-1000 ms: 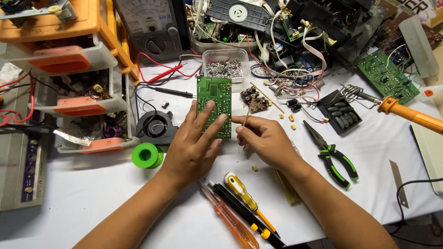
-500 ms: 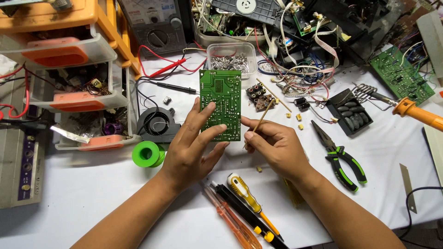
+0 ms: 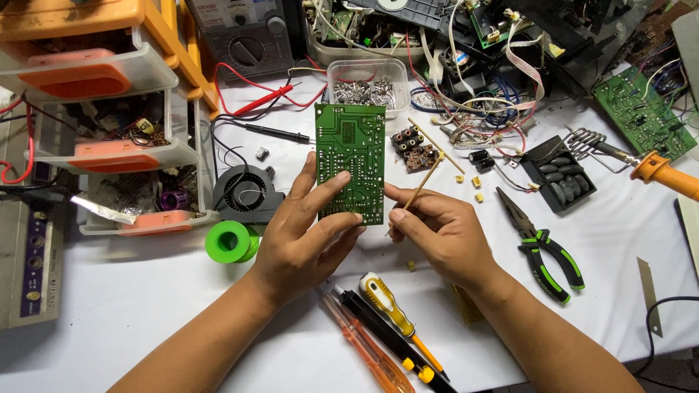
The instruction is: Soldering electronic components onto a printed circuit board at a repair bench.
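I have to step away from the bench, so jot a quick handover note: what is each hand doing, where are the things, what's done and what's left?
Left hand: holds the green circuit board upright above the table, solder side facing the camera.
Right hand: pinches a thin wooden stick beside the board's right edge.
Nearby: screwdrivers below the hands, pliers to the right, soldering iron far right, green spool to the left.
Done: board lifted for inspection.
Left: cannot tell; the stick has not touched the board.

1. The single head view looks steeply down from above the person's forearms onto the white cloth-covered worktable; it faces away from the body toward the cluttered far edge
2. It sits close, at arm's reach
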